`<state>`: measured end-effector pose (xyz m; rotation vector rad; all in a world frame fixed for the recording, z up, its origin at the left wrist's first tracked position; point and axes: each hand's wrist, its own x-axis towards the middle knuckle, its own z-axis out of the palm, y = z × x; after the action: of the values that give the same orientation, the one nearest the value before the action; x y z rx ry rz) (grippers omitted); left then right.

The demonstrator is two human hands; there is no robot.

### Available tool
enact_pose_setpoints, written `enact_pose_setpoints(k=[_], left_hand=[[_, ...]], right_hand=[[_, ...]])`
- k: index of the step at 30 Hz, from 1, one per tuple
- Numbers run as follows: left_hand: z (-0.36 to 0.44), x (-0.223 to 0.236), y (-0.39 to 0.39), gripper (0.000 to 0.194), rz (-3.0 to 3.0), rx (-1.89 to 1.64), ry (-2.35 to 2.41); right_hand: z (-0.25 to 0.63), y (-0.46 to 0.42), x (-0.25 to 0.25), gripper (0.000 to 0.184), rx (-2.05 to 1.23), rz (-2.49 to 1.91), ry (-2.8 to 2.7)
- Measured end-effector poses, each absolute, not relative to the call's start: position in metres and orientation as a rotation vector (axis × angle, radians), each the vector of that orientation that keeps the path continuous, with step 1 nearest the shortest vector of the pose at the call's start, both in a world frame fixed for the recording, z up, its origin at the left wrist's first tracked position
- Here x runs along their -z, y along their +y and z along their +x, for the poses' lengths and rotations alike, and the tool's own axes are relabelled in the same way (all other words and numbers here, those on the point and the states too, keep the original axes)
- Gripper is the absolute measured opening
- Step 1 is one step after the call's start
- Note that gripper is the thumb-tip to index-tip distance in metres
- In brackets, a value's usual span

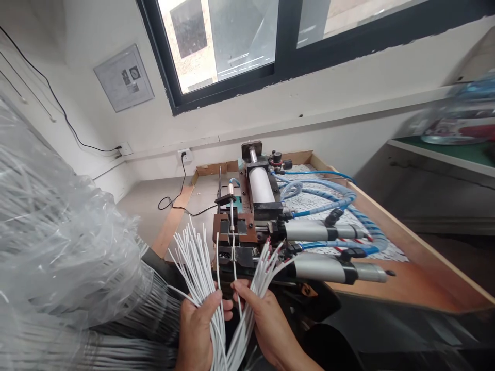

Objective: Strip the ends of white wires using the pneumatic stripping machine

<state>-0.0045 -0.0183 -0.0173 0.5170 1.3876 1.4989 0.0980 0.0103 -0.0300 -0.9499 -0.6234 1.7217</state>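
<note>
My left hand (199, 319) is closed round a thick bundle of white wires (194, 265), its thumb lying over them and their loose ends fanning upward. One wire stands apart by the thumb. A second bundle of white wires (260, 278), some with reddish tips, runs through my right hand (266, 314). Thumb and fingers of that hand pinch a single wire (234, 270), whose upper end reaches into the jaws of a pneumatic machine (235, 229). Lower down, the two bundles come together between my hands.
Silver air cylinders (328, 267) stick out to the right of the machine, with blue hoses (344, 196) curling behind. A wooden-edged tray (406, 257) surrounds it. At left are plastic-wrapped bundles of grey wires (127, 314). A green-topped shelf (444, 154) stands at right.
</note>
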Motion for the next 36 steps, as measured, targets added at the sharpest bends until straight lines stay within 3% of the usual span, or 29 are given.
enact_pose_setpoints(k=[5, 11, 22, 29, 36], left_hand=[[-0.001, 0.011, -0.019, 0.016, 0.565, -1.504, 1.330], [-0.002, 0.006, -0.018, 0.015, 0.630, -1.512, 1.239], [-0.006, 0.004, -0.012, 0.023, 0.513, -1.499, 1.415], [0.001, 0.001, -0.014, 0.015, 0.644, -1.510, 1.274], [-0.001, -0.003, -0.013, 0.017, 0.600, -1.492, 1.363]], right_hand=[[0.098, 0.010, 0.023, 0.022, -1.914, -0.859, -0.681], [0.097, 0.007, 0.025, 0.017, -1.623, -0.928, -0.760], [0.095, 0.018, 0.024, 0.020, -1.645, -0.973, -0.482], [0.097, 0.014, 0.018, 0.023, -1.894, -0.824, -0.648], [0.095, 0.008, 0.025, 0.017, -1.592, -0.955, -0.618]])
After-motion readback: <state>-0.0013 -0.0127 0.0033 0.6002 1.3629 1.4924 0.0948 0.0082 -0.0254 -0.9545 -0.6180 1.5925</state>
